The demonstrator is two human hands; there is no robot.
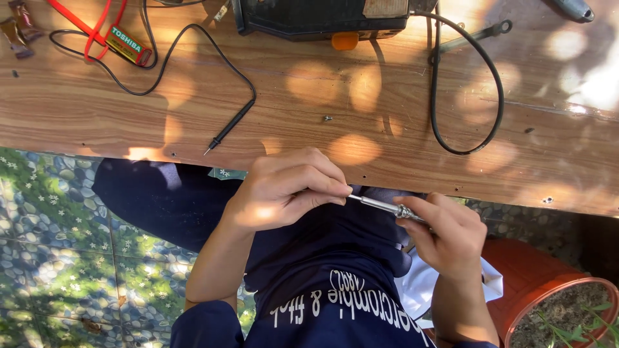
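My left hand (284,192) and my right hand (448,233) hold a thin silver metal tool shaft (380,206) between them, just below the front edge of a wooden table (361,84). The left fingertips pinch one end of the shaft. The right hand's fingers close around the other end, hiding what is attached there. Both hands hover over my lap, which is covered by dark blue clothing (322,258).
On the table lie a black test probe (230,127) on a black lead, a small battery (127,44) with red wires, a tiny screw (327,118), a black device (322,16) with an orange knob, and a looped black cable (465,149). A terracotta pot (548,283) stands at lower right over a pebble-patterned floor (58,245).
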